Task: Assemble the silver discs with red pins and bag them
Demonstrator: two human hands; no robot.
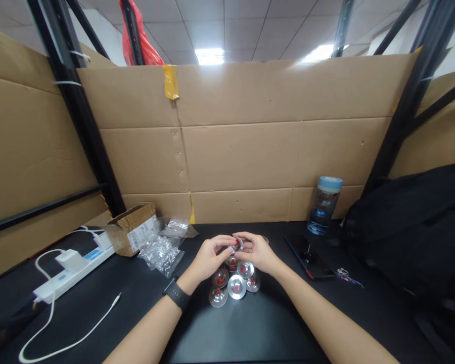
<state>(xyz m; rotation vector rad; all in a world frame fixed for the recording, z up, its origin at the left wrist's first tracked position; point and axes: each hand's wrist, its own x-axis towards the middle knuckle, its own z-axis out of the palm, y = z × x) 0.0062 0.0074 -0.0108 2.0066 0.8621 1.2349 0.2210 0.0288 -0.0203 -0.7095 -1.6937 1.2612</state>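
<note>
Several small round shiny discs with red centres stand stacked in a pile; one silvery disc [236,286] sits at the front of its bottom row. At the top is another round disc [238,244], with my left hand [215,255] on one side and my right hand [260,253] on the other. The fingers of both hands are curled around this top disc and pinch its edges. Part of it is hidden behind my fingertips. A dark watch [176,294] is on my left wrist.
Left of the pile lie crumpled clear plastic bags [163,253], an opened cardboard box [132,232] and a white power strip [76,268] with cables. To the right are a phone [309,258], keys [347,277], a water bottle [325,205] and a black backpack [413,242]. Cardboard walls [250,156] enclose the table.
</note>
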